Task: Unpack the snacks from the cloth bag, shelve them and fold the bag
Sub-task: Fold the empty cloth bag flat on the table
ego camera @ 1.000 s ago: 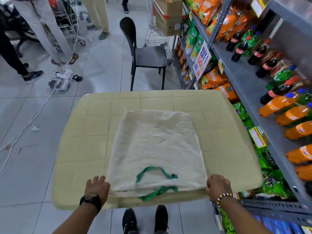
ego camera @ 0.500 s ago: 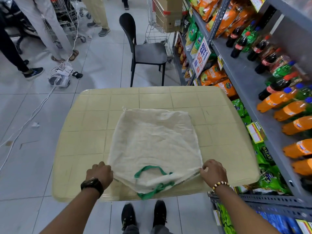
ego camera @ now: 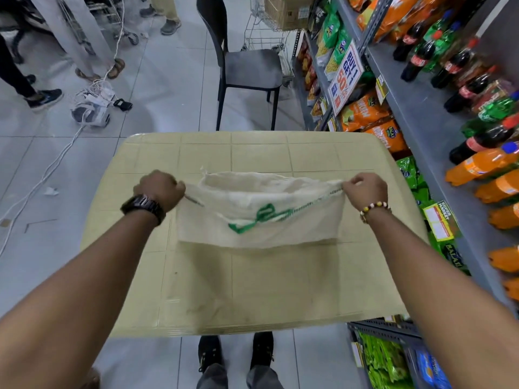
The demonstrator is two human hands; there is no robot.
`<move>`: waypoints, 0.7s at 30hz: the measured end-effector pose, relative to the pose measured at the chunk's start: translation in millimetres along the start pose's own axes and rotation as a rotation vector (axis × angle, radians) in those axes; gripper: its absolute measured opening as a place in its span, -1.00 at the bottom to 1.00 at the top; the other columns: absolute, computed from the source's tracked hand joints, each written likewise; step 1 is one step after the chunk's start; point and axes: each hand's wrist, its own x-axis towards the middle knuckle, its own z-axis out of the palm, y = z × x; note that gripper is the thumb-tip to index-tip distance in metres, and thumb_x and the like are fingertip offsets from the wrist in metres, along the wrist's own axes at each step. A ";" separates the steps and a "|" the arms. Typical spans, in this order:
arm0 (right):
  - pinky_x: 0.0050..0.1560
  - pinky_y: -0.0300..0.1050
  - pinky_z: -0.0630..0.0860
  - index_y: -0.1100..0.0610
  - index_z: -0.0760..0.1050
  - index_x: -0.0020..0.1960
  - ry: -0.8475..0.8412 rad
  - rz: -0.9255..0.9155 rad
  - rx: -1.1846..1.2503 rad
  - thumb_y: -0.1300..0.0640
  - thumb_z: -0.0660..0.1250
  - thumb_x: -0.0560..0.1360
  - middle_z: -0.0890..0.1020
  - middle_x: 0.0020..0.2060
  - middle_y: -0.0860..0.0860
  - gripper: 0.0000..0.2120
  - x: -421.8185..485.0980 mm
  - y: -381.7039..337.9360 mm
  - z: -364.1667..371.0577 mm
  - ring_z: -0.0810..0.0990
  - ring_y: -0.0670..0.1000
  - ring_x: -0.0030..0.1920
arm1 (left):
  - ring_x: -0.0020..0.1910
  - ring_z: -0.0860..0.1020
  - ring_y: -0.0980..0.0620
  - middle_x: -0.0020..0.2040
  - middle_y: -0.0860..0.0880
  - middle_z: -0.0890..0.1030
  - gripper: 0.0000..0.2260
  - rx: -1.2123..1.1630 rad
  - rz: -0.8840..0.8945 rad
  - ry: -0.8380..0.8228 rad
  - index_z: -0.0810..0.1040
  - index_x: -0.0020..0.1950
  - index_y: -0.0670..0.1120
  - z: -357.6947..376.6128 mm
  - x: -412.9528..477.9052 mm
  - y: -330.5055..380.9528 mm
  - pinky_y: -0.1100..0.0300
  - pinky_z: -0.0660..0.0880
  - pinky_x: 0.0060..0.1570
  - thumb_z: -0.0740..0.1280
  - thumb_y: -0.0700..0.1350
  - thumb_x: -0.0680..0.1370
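A person's left hand (ego camera: 160, 189) and right hand (ego camera: 365, 189) each pinch a mouth corner of the bag (ego camera: 283, 234), now lifted and carried over its far half on the table (ego camera: 252, 290) (a second ago it lay flat). Green handles (ego camera: 264, 214) dangle between. Folding looks begun.

Worktop (ego camera: 252, 282): pale beige top, moulded in a grid of squares, rounded corners.
On the worktop: cloth bag (ego camera: 280, 234), cream, doubled over on the far half, its fold towards the near edge; green handles (ego camera: 262, 217) lie on the upper layer.
Shelf (ego camera: 415, 108): grey metal, just right of the worktop, bearing orange and green snack packets (ego camera: 362, 113) and soda bottles (ego camera: 483, 164).
Floor (ego camera: 168, 88): grey tiles; a black chair (ego camera: 247, 66) stands beyond the worktop's far edge.
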 end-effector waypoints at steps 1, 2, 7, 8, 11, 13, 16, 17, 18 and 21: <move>-0.09 -0.11 0.49 0.18 0.65 -0.17 0.005 -0.006 -0.009 0.11 0.40 0.38 0.69 -0.14 0.18 -0.86 15.3 -6.7 4.6 0.62 0.21 -0.05 | -0.11 0.58 -0.25 -0.07 -0.19 0.65 -0.65 -0.020 -0.006 0.043 0.67 -0.14 -0.09 -2.7 12.3 7.7 0.02 0.54 -0.09 0.25 0.15 0.54; -0.06 -0.07 0.51 0.17 0.65 -0.12 0.004 -0.014 -0.022 0.10 0.37 0.40 0.69 -0.09 0.18 -0.84 26.4 -10.9 8.5 0.62 0.22 -0.01 | 0.02 0.57 -0.28 0.07 -0.21 0.63 -0.64 -0.045 -0.018 0.051 0.66 0.05 -0.08 -5.0 20.2 15.1 -0.05 0.54 0.00 0.24 0.16 0.56; 0.13 0.03 0.52 0.12 0.61 0.13 -0.135 -0.017 -0.109 0.05 0.39 0.43 0.62 0.15 0.16 -0.70 40.2 -5.1 41.6 0.57 0.21 0.15 | 0.30 0.42 -0.32 0.38 -0.23 0.42 -0.45 -0.029 -0.059 -0.086 0.40 0.43 -0.08 18.6 29.2 27.6 -0.20 0.43 0.20 0.19 0.25 0.58; 0.17 0.05 0.53 0.11 0.60 0.15 -0.163 -0.025 -0.118 0.04 0.39 0.43 0.61 0.18 0.15 -0.68 35.4 -0.1 47.2 0.56 0.21 0.17 | 0.30 0.43 -0.32 0.38 -0.23 0.42 -0.45 -0.018 -0.051 -0.104 0.39 0.43 -0.09 25.2 25.1 25.6 -0.20 0.45 0.19 0.19 0.25 0.58; 0.23 0.07 0.50 0.09 0.57 0.21 -0.239 -0.024 -0.131 0.05 0.38 0.43 0.58 0.25 0.12 -0.64 15.5 18.9 57.6 0.55 0.18 0.23 | 0.31 0.43 -0.29 0.39 -0.20 0.42 -0.45 0.012 -0.046 -0.181 0.36 0.43 -0.08 43.6 7.7 14.2 -0.17 0.45 0.18 0.21 0.24 0.57; 0.24 0.06 0.50 0.09 0.55 0.25 -0.268 -0.034 -0.150 0.06 0.38 0.44 0.56 0.28 0.09 -0.62 6.4 28.2 59.5 0.54 0.17 0.25 | 0.34 0.42 -0.26 0.40 -0.17 0.42 -0.45 0.026 -0.075 -0.222 0.35 0.44 -0.07 53.1 -4.1 4.9 -0.16 0.45 0.19 0.21 0.23 0.57; 0.24 0.08 0.49 0.08 0.54 0.27 -0.286 -0.072 -0.158 0.08 0.37 0.45 0.55 0.30 0.06 -0.61 -1.3 35.0 60.9 0.54 0.16 0.25 | 0.35 0.41 -0.23 0.41 -0.15 0.42 -0.45 0.033 -0.106 -0.237 0.34 0.46 -0.06 65.7 -17.5 -6.9 -0.14 0.46 0.20 0.22 0.23 0.57; 0.25 0.08 0.49 0.08 0.53 0.28 -0.285 -0.091 -0.160 0.08 0.37 0.46 0.54 0.30 0.05 -0.61 -0.2 33.2 61.9 0.54 0.15 0.25 | 0.35 0.41 -0.23 0.40 -0.15 0.42 -0.45 0.033 -0.112 -0.250 0.33 0.46 -0.06 68.4 -20.3 -9.0 -0.13 0.46 0.20 0.22 0.23 0.57; 0.25 0.08 0.48 0.08 0.53 0.29 -0.294 -0.122 -0.174 0.08 0.37 0.46 0.54 0.31 0.04 -0.60 0.5 29.4 63.8 0.54 0.14 0.26 | 0.35 0.41 -0.23 0.40 -0.14 0.42 -0.45 0.027 -0.122 -0.272 0.33 0.46 -0.06 72.0 -24.1 -11.8 -0.13 0.46 0.19 0.22 0.23 0.57; 0.26 0.07 0.46 0.08 0.51 0.31 -0.331 -0.215 -0.260 0.06 0.37 0.47 0.55 0.31 0.03 -0.59 3.6 11.2 72.6 0.52 0.13 0.28 | 0.33 0.42 -0.23 0.39 -0.15 0.42 -0.45 -0.015 -0.154 -0.296 0.33 0.45 -0.06 84.1 -34.2 -22.3 -0.13 0.47 0.19 0.22 0.23 0.57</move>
